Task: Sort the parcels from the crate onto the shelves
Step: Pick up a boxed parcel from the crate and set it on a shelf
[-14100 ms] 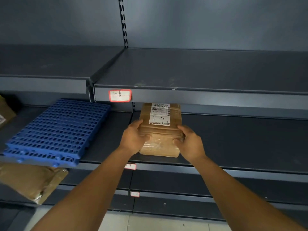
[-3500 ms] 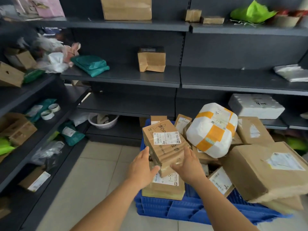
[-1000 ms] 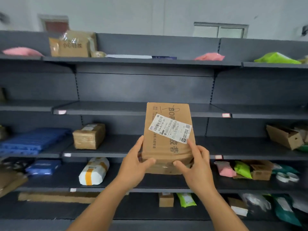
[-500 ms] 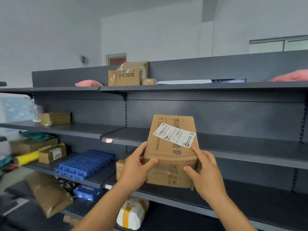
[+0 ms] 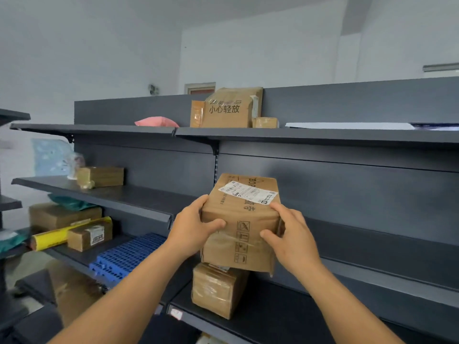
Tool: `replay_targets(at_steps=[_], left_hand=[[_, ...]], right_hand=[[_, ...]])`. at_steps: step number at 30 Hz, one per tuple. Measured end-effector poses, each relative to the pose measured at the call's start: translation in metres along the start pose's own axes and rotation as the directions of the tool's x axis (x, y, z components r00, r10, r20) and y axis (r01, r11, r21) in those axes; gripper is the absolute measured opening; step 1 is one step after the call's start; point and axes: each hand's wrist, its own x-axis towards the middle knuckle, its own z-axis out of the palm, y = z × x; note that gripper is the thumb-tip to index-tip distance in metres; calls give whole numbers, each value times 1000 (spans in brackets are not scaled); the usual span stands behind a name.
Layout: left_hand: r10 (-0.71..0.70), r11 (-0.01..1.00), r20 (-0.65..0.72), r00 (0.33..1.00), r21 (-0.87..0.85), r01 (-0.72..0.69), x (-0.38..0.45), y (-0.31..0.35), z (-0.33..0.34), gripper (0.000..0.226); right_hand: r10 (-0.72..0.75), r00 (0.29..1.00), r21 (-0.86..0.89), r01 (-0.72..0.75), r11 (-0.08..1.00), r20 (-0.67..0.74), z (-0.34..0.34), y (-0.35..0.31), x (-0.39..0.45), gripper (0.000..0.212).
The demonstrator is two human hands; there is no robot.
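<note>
I hold a brown cardboard parcel (image 5: 242,227) with a white shipping label on its top face, in front of the dark grey shelving. My left hand (image 5: 192,230) grips its left side and my right hand (image 5: 291,240) grips its right side. The parcel hangs at the front edge of the second shelf from the top (image 5: 372,266), tilted toward the shelf. Directly under it, on the shelf below (image 5: 273,316), stands a smaller taped brown parcel (image 5: 216,290). The crate is out of view.
A blue plastic pallet (image 5: 126,256) lies on the lower shelf at left, beside a small labelled box (image 5: 90,235) and a yellow roll (image 5: 54,238). The top shelf carries a large printed carton (image 5: 229,108) and a pink bag (image 5: 156,121). Another box (image 5: 101,176) sits far left.
Since a second ago I have stepped closer to the shelving and the view has tilted up. The parcel has moved toward the second shelf, its top face tipping away from me.
</note>
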Motion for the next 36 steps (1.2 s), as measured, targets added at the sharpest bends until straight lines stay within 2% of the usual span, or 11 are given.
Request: replay_targets(at_steps=[8,13,20,28,31,36], left_hand=[[13,999,99,995,50,-18,114,-66,-19,77],[47,994,197,979,88,-65,173,-98,-19,69],[75,978,249,966,169,-119,228,-124,-4,68],[147,963,287,946,178,-203,268,-140,5,55],[178,934,306,935,248,-259,273,-141,7,54],[338,779,340,877,422,-464,256,-131,17,78]], right_hand=[[73,997,-69,-75,995,-40,84,-12,81,62],[156,987,-129,-161,979,-48,124,-14,123,66],[232,970,-241,-241,940,-66,154,-6,171,68],[292,954,-279,-301,912,-75,170,-2,200,69],[294,954,-282,-300,911,-65,169,-1,199,75],[252,966,-338,-258,905,-62,163,-1,178,91]])
